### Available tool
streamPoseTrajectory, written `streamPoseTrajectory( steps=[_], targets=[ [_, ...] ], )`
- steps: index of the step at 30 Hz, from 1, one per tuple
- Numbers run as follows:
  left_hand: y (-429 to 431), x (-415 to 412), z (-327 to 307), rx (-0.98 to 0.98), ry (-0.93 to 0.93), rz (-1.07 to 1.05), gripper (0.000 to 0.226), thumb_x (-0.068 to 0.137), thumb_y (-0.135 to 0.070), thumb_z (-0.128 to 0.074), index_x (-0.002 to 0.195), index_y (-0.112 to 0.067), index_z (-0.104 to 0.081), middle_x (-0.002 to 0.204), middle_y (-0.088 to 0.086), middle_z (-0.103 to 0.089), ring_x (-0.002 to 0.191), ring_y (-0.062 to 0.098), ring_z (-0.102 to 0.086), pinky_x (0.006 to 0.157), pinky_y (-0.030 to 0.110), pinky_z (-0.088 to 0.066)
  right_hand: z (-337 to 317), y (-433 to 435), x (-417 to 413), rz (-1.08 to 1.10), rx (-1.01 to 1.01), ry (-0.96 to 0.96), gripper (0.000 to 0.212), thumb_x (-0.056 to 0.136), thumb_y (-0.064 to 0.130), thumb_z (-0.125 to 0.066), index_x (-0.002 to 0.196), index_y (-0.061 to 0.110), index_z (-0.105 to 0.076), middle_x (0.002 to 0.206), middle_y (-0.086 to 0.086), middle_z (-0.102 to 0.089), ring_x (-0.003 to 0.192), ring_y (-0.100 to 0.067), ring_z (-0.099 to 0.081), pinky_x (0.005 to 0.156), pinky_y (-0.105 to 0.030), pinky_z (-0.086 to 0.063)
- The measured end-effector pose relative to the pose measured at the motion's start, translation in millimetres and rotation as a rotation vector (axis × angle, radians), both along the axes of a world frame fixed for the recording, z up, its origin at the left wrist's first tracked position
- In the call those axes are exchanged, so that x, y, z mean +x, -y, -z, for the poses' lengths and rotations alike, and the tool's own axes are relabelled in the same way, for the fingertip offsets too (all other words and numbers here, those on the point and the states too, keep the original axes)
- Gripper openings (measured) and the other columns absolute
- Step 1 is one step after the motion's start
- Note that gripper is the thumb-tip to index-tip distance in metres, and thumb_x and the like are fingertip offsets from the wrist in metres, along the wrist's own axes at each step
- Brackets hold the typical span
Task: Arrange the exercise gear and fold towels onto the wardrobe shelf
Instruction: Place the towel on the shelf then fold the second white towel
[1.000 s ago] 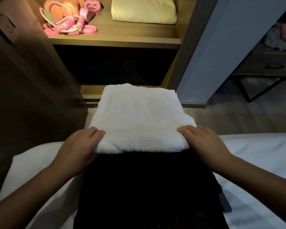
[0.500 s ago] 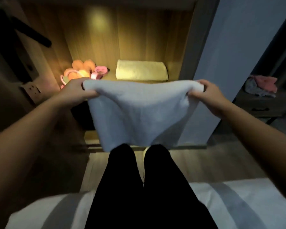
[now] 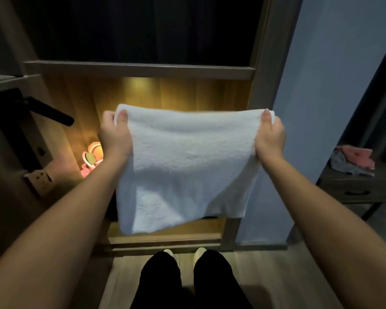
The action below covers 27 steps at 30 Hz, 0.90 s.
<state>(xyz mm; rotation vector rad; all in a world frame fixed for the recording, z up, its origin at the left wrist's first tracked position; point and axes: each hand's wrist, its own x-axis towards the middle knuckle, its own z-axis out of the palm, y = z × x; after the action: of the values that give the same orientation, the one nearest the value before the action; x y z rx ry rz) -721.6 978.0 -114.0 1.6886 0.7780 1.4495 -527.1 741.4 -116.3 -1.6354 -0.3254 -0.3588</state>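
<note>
A white towel hangs in the air in front of the lit wardrobe shelf. My left hand grips its upper left corner and my right hand grips its upper right corner, thumbs on the near side. The towel hangs doubled and covers most of the shelf opening. Pink and orange exercise gear shows at the shelf's left end, partly behind my left wrist. The yellow towel seen earlier on the shelf is hidden behind the white one.
The wardrobe's open door with a black handle stands at the left, a socket plate below it. A blue wall is right of the wardrobe. A dark side table with pink and grey cloth stands at far right. My legs and feet are below.
I have stood up from the bed and lifted the towel off my lap; it now hangs from both hands, raised higher and closer to the shelf.
</note>
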Motion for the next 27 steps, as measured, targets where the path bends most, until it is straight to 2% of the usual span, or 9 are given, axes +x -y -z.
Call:
streamPoseTrajectory(
  steps=[5, 9, 12, 14, 16, 19, 21, 24, 27],
  targets=[
    [-16.0, 3.4, 19.9, -0.04, -0.019, -0.025, 0.028, 0.098, -0.044, -0.047, 0.099, -0.016, -0.051, 0.089, -0.004, -0.055, 0.08, 0.015, -0.052, 0.07, 0.031, -0.04, 10.1, -7.5, 11.4, -0.05, -0.054, 0.012, 0.036, 0.1, 0.052, -0.036, 0.107, 0.021, -0.053, 0.098, 0.005, -0.055, 0.082, 0.0, -0.051, 0.063, -0.013, -0.036],
    [-38.1, 2.0, 29.1, -0.158, -0.206, 0.141, 0.031, 0.094, -0.044, -0.057, 0.111, -0.02, -0.052, 0.098, -0.002, -0.059, 0.083, 0.013, -0.058, 0.065, 0.028, -0.043, 29.4, 2.1, 35.7, -0.217, -0.155, -0.169, 0.044, 0.099, 0.05, -0.043, 0.124, 0.016, -0.056, 0.114, 0.0, -0.06, 0.102, -0.018, -0.058, 0.088, -0.036, -0.049],
    [-54.1, -1.6, 33.1, -0.193, -0.384, 0.366, 0.028, 0.091, -0.034, -0.065, 0.111, -0.015, -0.06, 0.094, -0.002, -0.069, 0.081, 0.013, -0.067, 0.067, 0.028, -0.052, 37.9, 15.7, 52.7, -0.404, -0.285, -0.235, 0.037, 0.095, 0.041, -0.057, 0.121, 0.014, -0.06, 0.116, -0.005, -0.065, 0.106, -0.025, -0.063, 0.093, -0.045, -0.054],
    [-66.4, -10.8, 32.8, -0.164, -0.475, 0.517, 0.013, 0.09, -0.022, -0.068, 0.102, -0.017, -0.065, 0.083, -0.01, -0.074, 0.077, 0.006, -0.07, 0.062, 0.02, -0.053, 36.7, 25.9, 62.5, -0.524, -0.366, -0.231, 0.024, 0.091, 0.031, -0.067, 0.11, 0.017, -0.064, 0.109, -0.006, -0.067, 0.104, -0.026, -0.065, 0.087, -0.04, -0.057],
    [-74.0, -22.4, 28.1, -0.084, -0.602, 0.581, 0.017, 0.085, -0.016, -0.074, 0.1, -0.02, -0.066, 0.084, -0.01, -0.072, 0.08, 0.006, -0.068, 0.064, 0.019, -0.052, 32.1, 36.7, 64.4, -0.636, -0.441, -0.233, 0.016, 0.085, 0.025, -0.073, 0.1, 0.022, -0.067, 0.104, -0.004, -0.069, 0.099, -0.022, -0.067, 0.078, -0.03, -0.059],
    [-65.8, -43.5, 29.8, 0.136, -0.854, 0.586, 0.023, 0.078, -0.01, -0.079, 0.092, -0.021, -0.064, 0.085, -0.005, -0.063, 0.079, 0.011, -0.059, 0.065, 0.019, -0.046, 32.7, 58.7, 53.2, -0.758, -0.601, -0.203, 0.021, 0.079, 0.02, -0.078, 0.096, 0.02, -0.068, 0.096, -0.001, -0.068, 0.091, -0.016, -0.065, 0.069, -0.02, -0.055],
    [-46.2, -67.2, 41.3, 0.174, -0.974, 0.68, 0.025, 0.076, -0.015, -0.077, 0.094, -0.022, -0.062, 0.089, -0.006, -0.061, 0.082, 0.012, -0.057, 0.067, 0.02, -0.045, 44.6, 77.0, 35.3, -0.847, -0.796, -0.151, 0.022, 0.078, 0.018, -0.08, 0.095, 0.021, -0.066, 0.094, 0.0, -0.066, 0.087, -0.015, -0.062, 0.07, -0.022, -0.052],
    [-4.8, -113.1, 67.4, 0.142, -1.172, 0.889, 0.03, 0.066, -0.022, -0.068, 0.094, -0.027, -0.059, 0.094, -0.004, -0.061, 0.087, 0.014, -0.059, 0.075, 0.034, -0.049, 75.6, 102.9, -11.4, -1.072, -1.162, -0.118, 0.021, 0.072, 0.026, -0.072, 0.089, 0.022, -0.061, 0.088, 0.007, -0.06, 0.078, -0.005, -0.056, 0.071, -0.023, -0.044],
    [38.0, -148.0, 113.2, 0.264, -1.618, 1.05, 0.036, 0.074, -0.022, -0.07, 0.106, -0.033, -0.056, 0.108, -0.009, -0.06, 0.097, 0.01, -0.056, 0.088, 0.036, -0.048, 125.6, 123.3, -65.6, -1.321, -1.451, -0.143, 0.023, 0.074, 0.013, -0.074, 0.089, 0.012, -0.057, 0.083, 0.006, -0.052, 0.071, -0.003, -0.046, 0.065, -0.022, -0.037]
  ],
)
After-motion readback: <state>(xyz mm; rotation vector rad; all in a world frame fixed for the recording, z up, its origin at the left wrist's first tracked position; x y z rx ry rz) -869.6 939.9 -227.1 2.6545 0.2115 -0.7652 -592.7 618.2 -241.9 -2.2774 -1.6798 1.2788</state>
